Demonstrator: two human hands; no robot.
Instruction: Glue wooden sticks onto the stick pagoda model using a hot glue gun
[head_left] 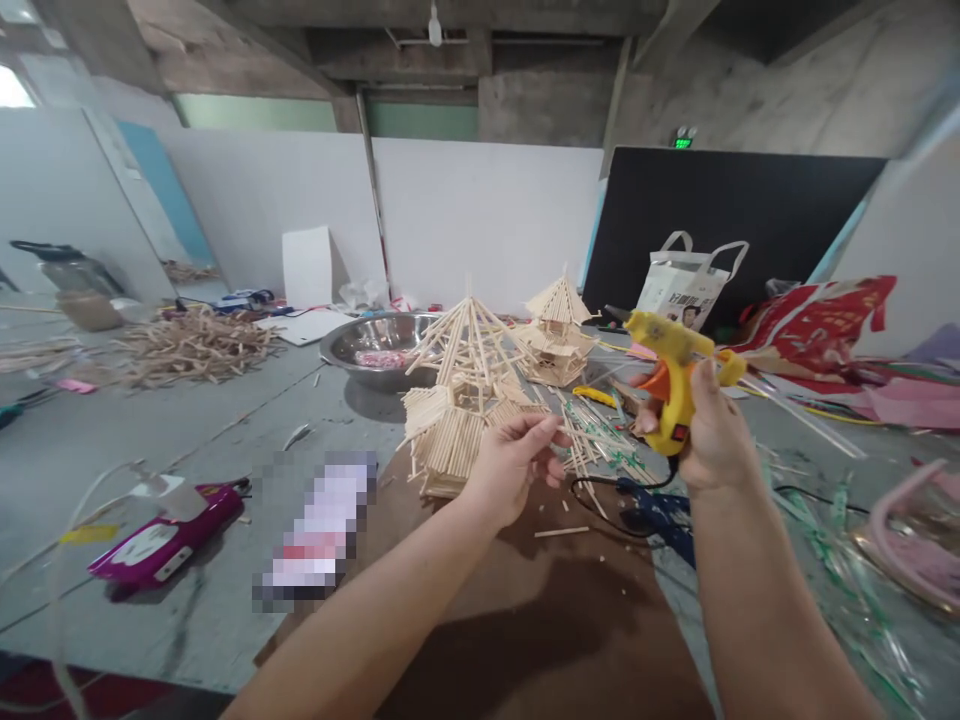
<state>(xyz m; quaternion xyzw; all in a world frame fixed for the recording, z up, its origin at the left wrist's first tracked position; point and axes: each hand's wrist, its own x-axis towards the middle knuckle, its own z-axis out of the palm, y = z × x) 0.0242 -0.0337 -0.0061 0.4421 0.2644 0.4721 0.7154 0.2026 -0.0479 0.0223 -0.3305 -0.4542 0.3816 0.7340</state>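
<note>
Yellow, the hot-glue gun [677, 390] is clasped in the right hand [712, 435], nozzle aimed leftward. The left hand [517, 458] pinches a thin wooden stick [576, 431], its long axis running rightward below the nozzle; the stick-built pagoda model [444, 432] stands just beyond, nearer the left.

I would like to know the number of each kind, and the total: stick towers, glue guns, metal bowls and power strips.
Stick towers: 2, one in front, one behind
Glue guns: 1, in the right hand
Metal bowls: 1
Power strips: 1
Total: 5
</note>
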